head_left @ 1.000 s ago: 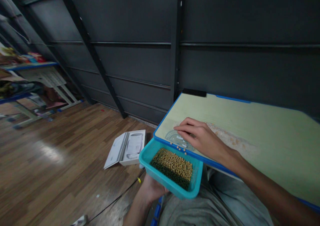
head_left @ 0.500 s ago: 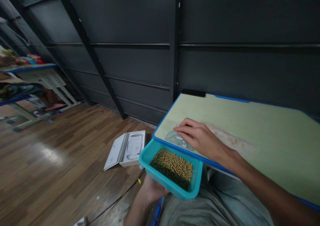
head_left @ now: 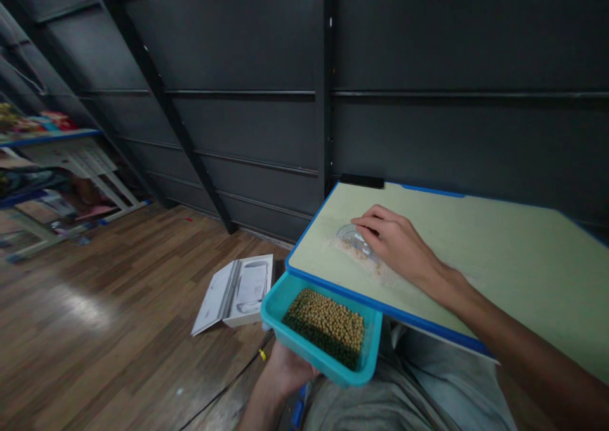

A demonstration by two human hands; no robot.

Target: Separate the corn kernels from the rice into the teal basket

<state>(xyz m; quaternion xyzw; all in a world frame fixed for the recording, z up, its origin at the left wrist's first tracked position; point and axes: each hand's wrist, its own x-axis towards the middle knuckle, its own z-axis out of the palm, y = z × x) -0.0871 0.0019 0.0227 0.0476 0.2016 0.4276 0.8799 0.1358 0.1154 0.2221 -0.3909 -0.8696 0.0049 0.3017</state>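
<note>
My left hand [head_left: 288, 369] grips a teal plastic basket [head_left: 320, 362] from below, at the near edge of the table. Inside lie yellow soybeans [head_left: 335, 315] beside a patch of small dark green beans [head_left: 318, 341]. My right hand [head_left: 392, 237] is over the tabletop, its thumb and fingers pinched on a clear, curved plastic piece with markings that looks like a protractor [head_left: 352, 234]. That piece rests low over a strip of pale crumbs [head_left: 371, 266] on the table. Part of the piece is hidden under my fingers.
The pale green table [head_left: 499, 259] has a blue rim. A black phone-like slab [head_left: 362, 181] lies at its far left corner. On the wooden floor are an open white box [head_left: 233, 294] and a black cable [head_left: 228, 383]. A dark panelled wall [head_left: 247, 50] stands behind.
My right hand and the clear piece have moved from the table's near edge inward, away from the basket, onto the crumbs. The left hand still holds the basket.
</note>
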